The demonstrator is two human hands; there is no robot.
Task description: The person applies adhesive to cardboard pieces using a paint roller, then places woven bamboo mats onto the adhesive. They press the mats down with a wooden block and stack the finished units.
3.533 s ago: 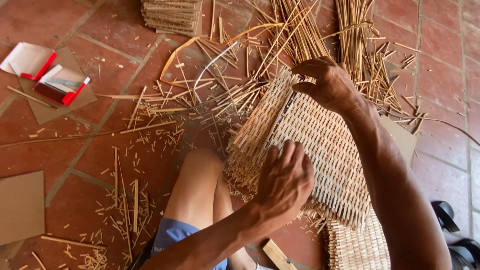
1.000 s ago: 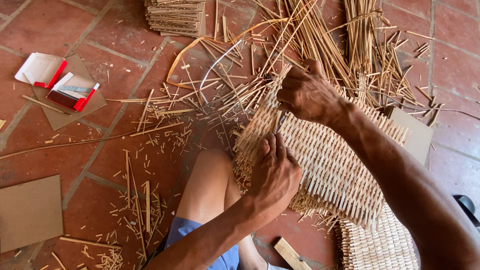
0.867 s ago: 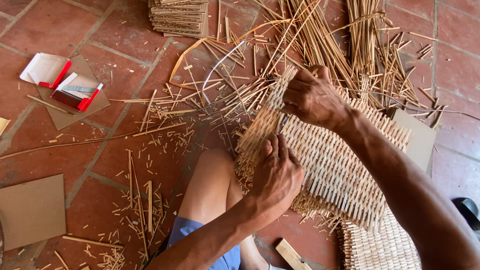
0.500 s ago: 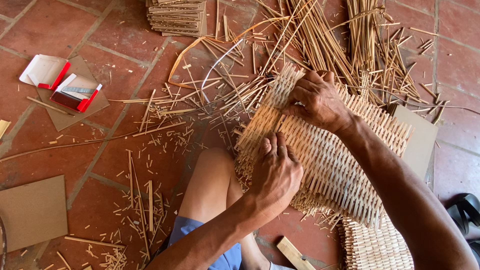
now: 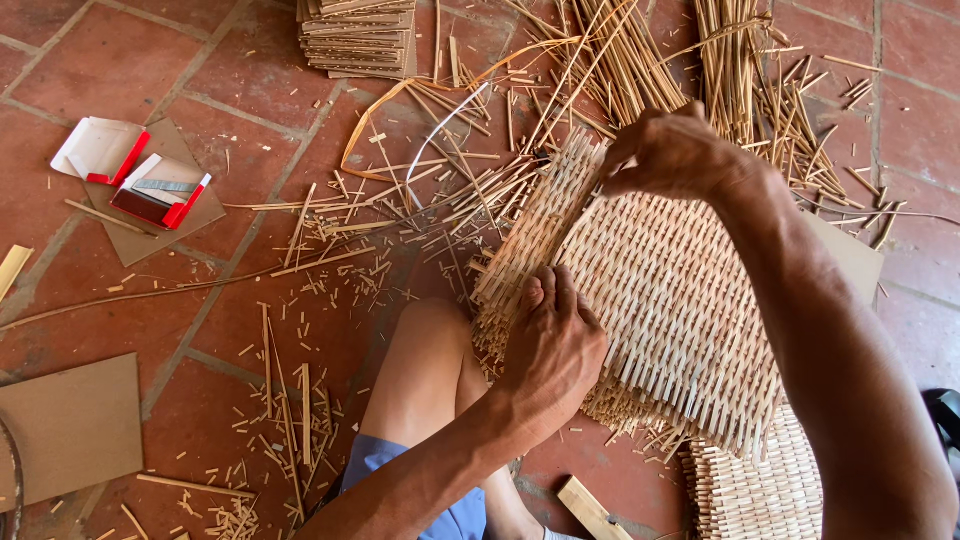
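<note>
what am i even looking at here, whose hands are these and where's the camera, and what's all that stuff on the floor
There is no machine here: the view comes from a camera worn on a person's head, looking down at their own two bare hands. The person sits on a red tiled floor, one bare knee showing. The left hand presses on the near edge of a woven cane panel, while the right hand grips its far top edge. Around it lie loose cane strips and many short offcuts. Farther off are a stack of flat pieces, a red and white box on brown card, another cardboard sheet, and a second woven piece.
</note>
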